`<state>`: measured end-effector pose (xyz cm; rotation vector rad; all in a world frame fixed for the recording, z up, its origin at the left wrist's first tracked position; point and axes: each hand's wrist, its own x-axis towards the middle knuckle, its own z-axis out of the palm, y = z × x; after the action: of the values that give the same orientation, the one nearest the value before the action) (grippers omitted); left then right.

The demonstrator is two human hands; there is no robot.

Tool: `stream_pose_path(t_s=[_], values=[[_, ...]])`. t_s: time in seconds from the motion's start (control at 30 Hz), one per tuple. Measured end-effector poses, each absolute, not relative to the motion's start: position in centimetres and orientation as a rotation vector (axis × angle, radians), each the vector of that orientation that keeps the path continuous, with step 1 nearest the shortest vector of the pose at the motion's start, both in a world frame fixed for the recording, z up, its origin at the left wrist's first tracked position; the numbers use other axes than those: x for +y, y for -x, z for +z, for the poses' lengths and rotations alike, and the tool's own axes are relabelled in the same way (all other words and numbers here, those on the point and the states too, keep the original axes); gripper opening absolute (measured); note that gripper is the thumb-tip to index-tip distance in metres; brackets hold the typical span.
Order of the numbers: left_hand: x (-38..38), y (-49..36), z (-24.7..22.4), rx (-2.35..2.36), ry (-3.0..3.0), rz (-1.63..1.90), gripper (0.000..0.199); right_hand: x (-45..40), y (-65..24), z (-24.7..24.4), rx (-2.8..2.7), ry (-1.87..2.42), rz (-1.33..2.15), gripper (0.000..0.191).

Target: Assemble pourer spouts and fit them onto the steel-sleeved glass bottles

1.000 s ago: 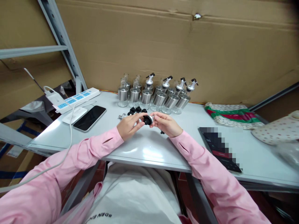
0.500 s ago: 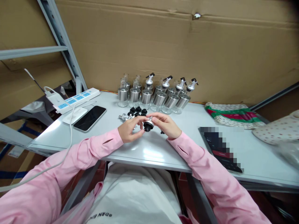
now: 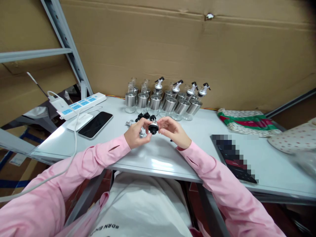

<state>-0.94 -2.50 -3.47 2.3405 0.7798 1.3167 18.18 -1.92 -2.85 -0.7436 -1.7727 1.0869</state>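
A bottle pourer [image 3: 153,128], with a black ribbed stopper facing me and a silver-white collar behind it, sits between the thumb and fingers of my left hand [image 3: 137,134]. Just to its right is my right hand [image 3: 175,133], thumb and fingers apart, the tips close to the collar; nothing shows between them. Several black stoppers [image 3: 146,115] stand on the table beyond my hands. Silvery spout pieces [image 3: 129,123] lie beside them, partly hidden by my left hand. A small dark piece is mostly covered by my right hand.
Glass bottles with steel sleeves [image 3: 155,102] stand in rows at the back, several wearing pourers [image 3: 177,86]. Left are a phone [image 3: 95,125], a power strip [image 3: 82,106] and a white cable [image 3: 75,144] crossing my left sleeve. At right lie a dark flat item [image 3: 233,159] and patterned cloth [image 3: 247,122].
The pourer has shifted slightly left and away from me in my left hand. My right hand's fingers have come off it and spread apart.
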Motion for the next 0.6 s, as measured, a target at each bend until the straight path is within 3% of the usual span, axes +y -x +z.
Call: stream_pose_path(t_s=[0.6], values=[[-2.3,0.67,-4.09,0.843,-2.29,1.099,0.019,-2.97,-17.25,-2.85,-1.993,0.82,0.786,0.024]])
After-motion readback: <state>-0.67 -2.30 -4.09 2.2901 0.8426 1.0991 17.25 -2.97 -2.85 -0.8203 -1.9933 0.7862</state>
